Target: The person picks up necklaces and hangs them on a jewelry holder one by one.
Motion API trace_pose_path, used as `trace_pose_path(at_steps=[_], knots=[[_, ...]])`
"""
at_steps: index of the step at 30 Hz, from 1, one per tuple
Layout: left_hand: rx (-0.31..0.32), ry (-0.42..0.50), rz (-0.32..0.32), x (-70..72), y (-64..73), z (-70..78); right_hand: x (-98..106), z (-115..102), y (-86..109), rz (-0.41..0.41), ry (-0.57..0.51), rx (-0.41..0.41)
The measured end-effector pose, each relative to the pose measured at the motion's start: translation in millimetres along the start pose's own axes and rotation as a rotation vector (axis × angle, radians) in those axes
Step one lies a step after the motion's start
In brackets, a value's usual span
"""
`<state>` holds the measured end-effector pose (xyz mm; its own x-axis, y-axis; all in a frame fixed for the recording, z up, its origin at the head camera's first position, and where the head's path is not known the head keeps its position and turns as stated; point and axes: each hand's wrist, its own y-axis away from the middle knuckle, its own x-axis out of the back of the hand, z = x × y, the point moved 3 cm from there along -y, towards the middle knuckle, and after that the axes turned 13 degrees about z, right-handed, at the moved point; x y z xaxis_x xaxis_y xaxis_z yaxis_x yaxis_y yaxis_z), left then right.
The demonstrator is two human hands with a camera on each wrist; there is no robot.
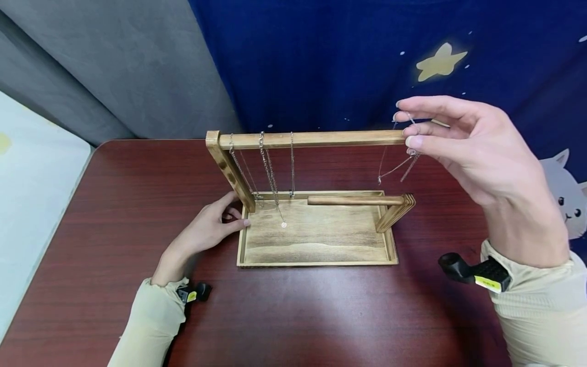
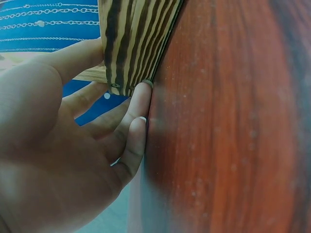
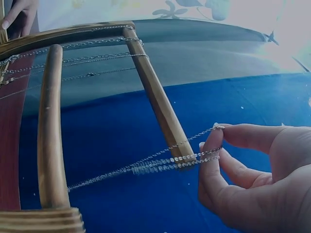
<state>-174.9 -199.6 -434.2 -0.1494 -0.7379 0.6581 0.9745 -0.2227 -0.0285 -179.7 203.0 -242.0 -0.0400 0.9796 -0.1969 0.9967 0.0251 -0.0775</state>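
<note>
A wooden jewelry stand has a long upper bar, a shorter lower bar and a tray base. At its left end my left hand holds the base, thumb on the rim and fingers by the post. In the left wrist view, fingers rest against the dark-grained wood. My right hand pinches a thin silver necklace at the free right end of the upper bar. Its chain is spread between thumb and fingers, with the rest dangling below. Several necklaces hang on the bar's left part.
The stand sits on a reddish-brown table. A blue curtain with stars and a grey curtain hang behind. A white patterned surface lies at the left. A small round pendant shows over the tray.
</note>
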Motion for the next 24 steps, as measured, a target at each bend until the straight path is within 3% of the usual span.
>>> trace_pose_path(at_steps=[18, 24], knots=[[0.003, 0.005, 0.0, -1.3, 0.3, -1.4, -25.1, -2.6, 1.4, -0.04, 0.053, 0.055], [0.007, 0.001, -0.002, -0.7, 0.8, -1.4, -35.8, -3.2, 3.2, -0.043, 0.122, 0.065]])
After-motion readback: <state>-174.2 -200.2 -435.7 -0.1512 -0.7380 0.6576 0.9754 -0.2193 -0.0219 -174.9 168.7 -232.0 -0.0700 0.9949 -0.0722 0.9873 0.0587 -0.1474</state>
